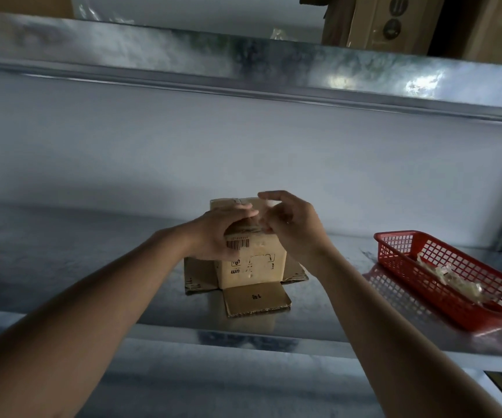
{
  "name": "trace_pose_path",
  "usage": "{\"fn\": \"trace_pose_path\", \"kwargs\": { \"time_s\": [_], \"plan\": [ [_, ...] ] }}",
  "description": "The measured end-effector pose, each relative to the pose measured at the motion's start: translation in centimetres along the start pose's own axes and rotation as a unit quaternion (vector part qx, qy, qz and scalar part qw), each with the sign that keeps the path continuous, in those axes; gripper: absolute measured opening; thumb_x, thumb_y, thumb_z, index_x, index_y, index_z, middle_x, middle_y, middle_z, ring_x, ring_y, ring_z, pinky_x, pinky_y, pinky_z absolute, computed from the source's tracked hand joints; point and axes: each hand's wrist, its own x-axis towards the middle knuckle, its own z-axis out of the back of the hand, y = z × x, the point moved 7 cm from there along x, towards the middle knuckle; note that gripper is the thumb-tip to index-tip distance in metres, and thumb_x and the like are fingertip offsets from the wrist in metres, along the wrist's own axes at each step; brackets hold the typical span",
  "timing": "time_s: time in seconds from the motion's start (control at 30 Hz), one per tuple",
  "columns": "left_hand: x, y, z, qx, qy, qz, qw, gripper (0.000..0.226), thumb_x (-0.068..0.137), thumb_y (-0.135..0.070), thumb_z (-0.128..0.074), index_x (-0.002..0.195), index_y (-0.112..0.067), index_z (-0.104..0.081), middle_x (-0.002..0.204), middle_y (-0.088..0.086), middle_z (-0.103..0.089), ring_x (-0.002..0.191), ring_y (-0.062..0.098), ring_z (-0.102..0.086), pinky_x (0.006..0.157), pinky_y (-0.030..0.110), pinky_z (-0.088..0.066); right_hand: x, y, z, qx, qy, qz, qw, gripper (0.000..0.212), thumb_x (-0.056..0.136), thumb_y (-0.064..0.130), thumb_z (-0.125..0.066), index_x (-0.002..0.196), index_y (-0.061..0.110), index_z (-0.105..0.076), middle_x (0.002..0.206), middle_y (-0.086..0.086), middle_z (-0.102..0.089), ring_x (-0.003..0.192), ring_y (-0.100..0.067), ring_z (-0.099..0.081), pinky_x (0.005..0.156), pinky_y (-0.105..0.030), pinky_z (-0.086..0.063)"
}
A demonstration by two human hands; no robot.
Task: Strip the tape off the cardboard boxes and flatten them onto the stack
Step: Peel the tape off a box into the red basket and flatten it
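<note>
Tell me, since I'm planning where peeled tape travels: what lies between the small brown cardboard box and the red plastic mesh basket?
In the head view, only bare shiny metal shelf, crossed above by the right hand and forearm.

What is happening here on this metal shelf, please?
A person is working on a small cardboard box that stands on a metal shelf with its lower flaps spread flat. The left hand grips the top of the box, while the right hand works at the top edge, apparently picking at clear tape; blur hides the detail. A red basket on the right holds crumpled tape scraps.
</note>
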Motion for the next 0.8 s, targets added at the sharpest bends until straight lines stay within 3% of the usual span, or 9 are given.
{"fn": "trace_pose_path", "kwargs": {
  "time_s": [0.07,0.13,0.27,0.33,0.47,0.6,0.7,0.8],
  "plan": [
    [0.1,0.6,0.6,-0.017,0.005,-0.010,1.000,0.093,0.081,-0.033,-0.084,0.153,-0.048,-0.027,0.150,-0.013,-0.044,0.136,0.017,-0.047,0.110,0.040,-0.045,-0.7,-0.1,-0.4,-0.128,0.056,0.024,0.990,0.031,0.096,0.032,-0.072,0.127,0.029,-0.069,0.082,0.007,-0.074,0.075,-0.008,-0.071,0.073,-0.028,-0.058],
    [0.5,0.7,1.2,-0.019,0.007,-0.029,0.999,0.089,0.076,-0.044,-0.089,0.145,-0.051,-0.033,0.151,-0.016,-0.043,0.134,0.017,-0.049,0.109,0.042,-0.047,-1.4,0.1,-1.0,-0.212,0.107,0.054,0.970,0.032,0.094,0.032,-0.075,0.125,0.030,-0.071,0.089,0.010,-0.073,0.077,-0.002,-0.065,0.068,-0.019,-0.050],
    [1.2,1.6,1.0,0.086,0.033,-0.033,0.995,0.117,0.067,-0.070,-0.085,0.160,-0.049,-0.017,0.171,-0.019,-0.007,0.157,0.008,-0.007,0.126,0.041,-0.016,-1.9,0.7,-1.2,-0.299,0.132,0.083,0.941,0.022,0.093,0.027,-0.076,0.114,0.023,-0.078,0.092,0.011,-0.068,0.074,0.001,-0.058,0.064,-0.010,-0.039],
    [1.5,1.7,0.5,0.139,0.008,-0.049,0.989,0.125,0.062,-0.086,-0.075,0.162,-0.050,-0.009,0.172,-0.018,-0.003,0.158,0.007,-0.001,0.128,0.046,-0.011,-1.8,0.9,-0.7,-0.315,0.103,0.075,0.941,0.016,0.093,0.020,-0.076,0.109,0.020,-0.080,0.092,0.006,-0.072,0.074,-0.005,-0.059,0.062,-0.008,-0.036],
    [2.5,1.2,-0.3,0.208,-0.043,-0.044,0.976,0.127,0.059,-0.101,-0.056,0.162,-0.049,-0.004,0.173,-0.009,-0.008,0.159,0.014,-0.008,0.128,0.050,-0.008,-1.8,0.6,0.2,-0.258,0.067,0.025,0.963,0.009,0.089,0.020,-0.074,0.086,0.022,-0.082,0.077,0.005,-0.074,0.070,-0.012,-0.064,0.059,-0.024,-0.049],
    [2.7,0.5,-0.5,0.187,-0.067,-0.004,0.980,0.128,0.057,-0.100,-0.059,0.161,-0.050,-0.006,0.172,-0.006,-0.014,0.157,0.023,-0.012,0.125,0.048,-0.022,-2.7,-0.9,0.9,-0.152,0.092,-0.029,0.984,0.004,0.085,0.022,-0.082,0.086,0.018,-0.083,0.074,0.004,-0.074,0.061,0.001,-0.057,0.060,-0.018,-0.046],
    [2.4,0.3,-0.8,0.172,-0.070,0.008,0.983,0.127,0.057,-0.098,-0.061,0.162,-0.050,-0.006,0.172,-0.008,-0.012,0.157,0.023,-0.008,0.123,0.050,-0.028,-3.4,-2.0,1.5,-0.042,0.054,-0.047,0.997,0.008,0.086,0.019,-0.085,0.090,0.012,-0.083,0.085,-0.003,-0.078,0.074,-0.005,-0.065,0.072,-0.023,-0.052],
    [2.0,0.8,-0.8,0.173,-0.087,0.008,0.981,0.131,0.053,-0.105,-0.052,0.162,-0.047,-0.007,0.172,-0.007,-0.013,0.157,0.025,-0.010,0.121,0.055,-0.033,-3.8,-2.5,1.0,-0.022,0.045,-0.039,0.998,0.009,0.084,0.022,-0.087,0.091,0.017,-0.084,0.096,0.014,-0.073,0.088,-0.003,-0.071,0.083,-0.027,-0.057]
  ]
}}
